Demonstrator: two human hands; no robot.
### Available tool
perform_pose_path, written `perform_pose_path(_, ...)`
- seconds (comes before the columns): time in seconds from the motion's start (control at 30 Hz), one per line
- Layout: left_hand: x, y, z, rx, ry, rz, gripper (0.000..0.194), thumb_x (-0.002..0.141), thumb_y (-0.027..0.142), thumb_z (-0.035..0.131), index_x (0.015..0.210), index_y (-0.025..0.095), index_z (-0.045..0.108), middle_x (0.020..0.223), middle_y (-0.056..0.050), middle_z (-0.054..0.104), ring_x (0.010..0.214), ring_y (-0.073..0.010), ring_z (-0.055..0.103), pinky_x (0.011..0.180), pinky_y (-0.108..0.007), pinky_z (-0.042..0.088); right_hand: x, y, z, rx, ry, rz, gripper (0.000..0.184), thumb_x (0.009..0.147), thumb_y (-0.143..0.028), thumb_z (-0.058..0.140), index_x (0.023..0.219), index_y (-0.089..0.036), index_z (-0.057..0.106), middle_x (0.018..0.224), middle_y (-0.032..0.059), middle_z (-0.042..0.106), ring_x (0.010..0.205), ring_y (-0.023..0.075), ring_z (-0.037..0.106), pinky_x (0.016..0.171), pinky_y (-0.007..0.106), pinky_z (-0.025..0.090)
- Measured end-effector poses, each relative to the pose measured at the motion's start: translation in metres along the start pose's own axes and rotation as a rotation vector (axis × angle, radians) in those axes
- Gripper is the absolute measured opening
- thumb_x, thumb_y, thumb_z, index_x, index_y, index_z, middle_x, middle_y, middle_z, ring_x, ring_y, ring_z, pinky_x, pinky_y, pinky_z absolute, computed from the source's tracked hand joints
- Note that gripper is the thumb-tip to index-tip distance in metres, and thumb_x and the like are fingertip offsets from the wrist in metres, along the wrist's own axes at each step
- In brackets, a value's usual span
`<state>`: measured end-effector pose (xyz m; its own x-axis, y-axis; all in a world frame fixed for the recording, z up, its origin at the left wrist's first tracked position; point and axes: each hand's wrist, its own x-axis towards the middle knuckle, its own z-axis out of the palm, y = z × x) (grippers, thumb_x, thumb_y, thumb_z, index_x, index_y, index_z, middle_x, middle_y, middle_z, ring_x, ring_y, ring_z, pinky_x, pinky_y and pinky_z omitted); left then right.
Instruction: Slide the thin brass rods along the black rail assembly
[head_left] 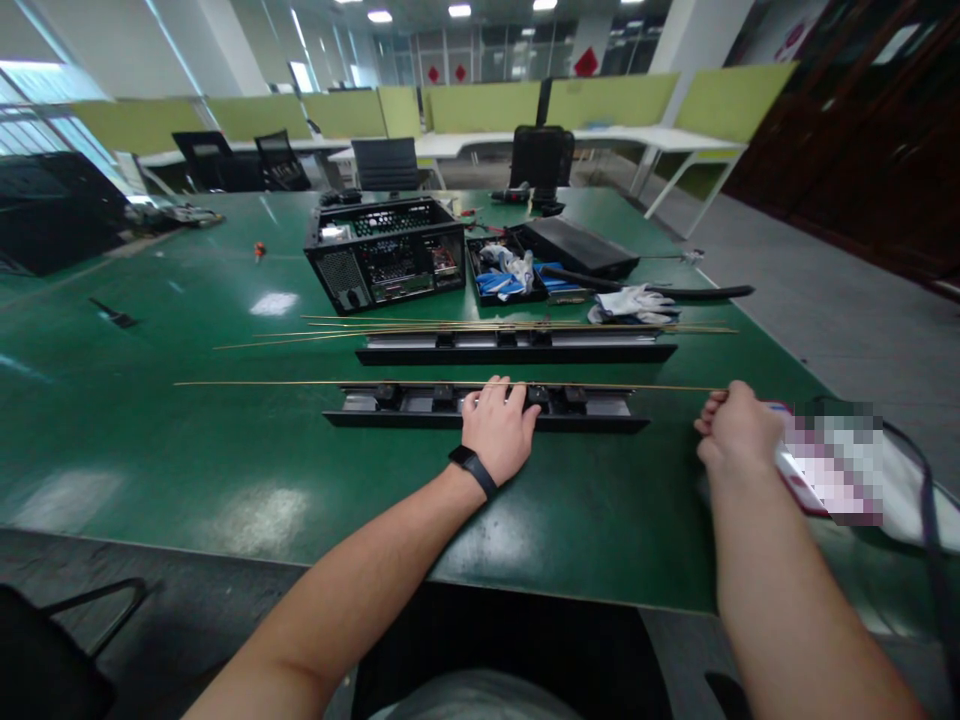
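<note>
A long black rail (pixel 409 418) with a silvery inner channel and several black blocks lies crosswise on the green table. My left hand (pixel 498 430), with a black band on its wrist, holds the middle of this rail, fingers bent over its far edge. Along that edge runs a thin gold-coloured rod (pixel 255 383), which sticks out past both ends of the rail. Its right end is pinched in my closed right hand (pixel 739 425). Behind lies a second, similar black rail (pixel 517 355), with several more thin rods (pixel 292 340) resting along it.
An opened black computer case (pixel 405 260) stands farther back. Right of it are a tray with blue-and-white gloves (pixel 506 272), a flat black box (pixel 577 247), a white glove (pixel 634 304) and a black tube (pixel 697 293). A white-and-red pouch (pixel 806 460) lies by my right hand.
</note>
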<state>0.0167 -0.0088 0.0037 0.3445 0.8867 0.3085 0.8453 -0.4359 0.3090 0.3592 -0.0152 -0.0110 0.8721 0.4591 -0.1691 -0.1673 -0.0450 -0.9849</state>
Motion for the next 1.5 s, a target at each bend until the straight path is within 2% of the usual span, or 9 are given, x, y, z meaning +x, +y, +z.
perform_pose_path(0.1, 0.000, 0.000, 0.000, 0.005, -0.002, -0.001, 0.036, 0.117, 0.040, 0.055, 0.146, 0.025, 0.068, 0.165, -0.014, 0.068, 0.162, -0.0298, 0.054, 0.124, -0.053, 0.047, -0.014, 0.000, 0.009, 0.007, 0.026, 0.005, 0.026, 0.093, -0.023, 0.069, 0.071, -0.025, 0.056, 0.063, -0.0002, 0.057, 0.051, 0.0101, 0.046, 0.038, 0.019, 0.031)
perform_pose_path(0.3, 0.000, 0.000, 0.000, 0.010, -0.006, -0.004, 0.037, 0.117, 0.041, 0.054, 0.147, 0.025, 0.068, 0.166, -0.014, 0.068, 0.162, -0.0294, 0.054, 0.125, -0.054, 0.046, -0.034, 0.007, 0.021, 0.003, -0.296, -0.034, 0.031, 0.083, -0.041, 0.086, 0.071, -0.020, 0.065, 0.065, 0.0011, 0.062, 0.052, 0.0074, 0.050, 0.042, 0.016, 0.033)
perform_pose_path(0.5, 0.000, 0.001, 0.000, 0.011, -0.009, -0.003, 0.037, 0.117, 0.040, 0.054, 0.147, 0.023, 0.069, 0.165, -0.014, 0.068, 0.162, -0.0298, 0.054, 0.125, -0.054, 0.047, -0.042, 0.016, 0.022, -0.149, -0.579, -0.092, 0.058, 0.070, -0.072, 0.097, 0.081, -0.018, 0.080, 0.070, 0.0056, 0.069, 0.060, 0.0127, 0.058, 0.048, 0.022, 0.039)
perform_pose_path(0.6, 0.000, 0.001, -0.001, 0.014, -0.010, -0.005, 0.037, 0.117, 0.040, 0.054, 0.147, 0.023, 0.069, 0.166, -0.014, 0.068, 0.162, -0.0299, 0.054, 0.125, -0.054, 0.048, -0.041, 0.018, 0.021, -0.180, -0.633, -0.116, 0.066, 0.067, -0.081, 0.097, 0.083, -0.019, 0.082, 0.073, 0.0068, 0.072, 0.065, 0.0160, 0.063, 0.053, 0.026, 0.044)
perform_pose_path(0.73, -0.001, 0.002, -0.001, 0.025, -0.011, -0.004, 0.037, 0.117, 0.040, 0.054, 0.147, 0.024, 0.069, 0.165, -0.014, 0.068, 0.162, -0.0291, 0.054, 0.125, -0.053, 0.047, -0.040, 0.018, 0.022, -0.164, -0.641, -0.101, 0.067, 0.064, -0.081, 0.098, 0.083, -0.019, 0.083, 0.074, 0.0076, 0.073, 0.066, 0.0169, 0.063, 0.055, 0.028, 0.045)
perform_pose_path(0.93, 0.000, 0.002, -0.001, 0.027, -0.013, -0.012, 0.037, 0.118, 0.041, 0.054, 0.147, 0.025, 0.069, 0.166, -0.013, 0.068, 0.162, -0.0284, 0.054, 0.126, -0.052, 0.046, -0.039, 0.016, 0.022, -0.092, -0.623, -0.058, 0.061, 0.063, -0.073, 0.102, 0.082, -0.019, 0.080, 0.069, 0.0052, 0.068, 0.060, 0.0144, 0.058, 0.050, 0.026, 0.042)
perform_pose_path(1.1, 0.000, 0.002, -0.003, 0.015, -0.020, -0.013, 0.036, 0.117, 0.041, 0.055, 0.146, 0.024, 0.069, 0.166, -0.014, 0.068, 0.163, -0.0288, 0.053, 0.125, -0.053, 0.047, -0.035, 0.009, 0.018, -0.024, -0.577, -0.011, 0.043, 0.074, -0.052, 0.100, 0.080, -0.020, 0.072, 0.066, 0.0017, 0.062, 0.056, 0.0102, 0.052, 0.046, 0.020, 0.037)
perform_pose_path(1.3, 0.000, 0.002, -0.002, 0.006, -0.014, -0.013, 0.036, 0.117, 0.040, 0.055, 0.145, 0.023, 0.070, 0.165, -0.014, 0.068, 0.162, -0.0289, 0.054, 0.125, -0.053, 0.047, -0.029, -0.008, 0.015, 0.095, -0.200, 0.071, 0.026, 0.092, -0.018, 0.077, 0.073, -0.019, 0.059, 0.066, -0.0003, 0.056, 0.053, 0.0067, 0.042, 0.040, 0.017, 0.026)
perform_pose_path(1.5, 0.000, 0.000, 0.000, 0.003, -0.004, -0.005, 0.036, 0.117, 0.041, 0.056, 0.145, 0.024, 0.069, 0.165, -0.014, 0.068, 0.162, -0.0292, 0.054, 0.125, -0.054, 0.046, -0.019, -0.014, 0.008, 0.081, 0.040, 0.072, 0.029, 0.094, -0.012, 0.066, 0.070, -0.021, 0.051, 0.064, -0.0030, 0.052, 0.050, 0.0074, 0.040, 0.038, 0.019, 0.024)
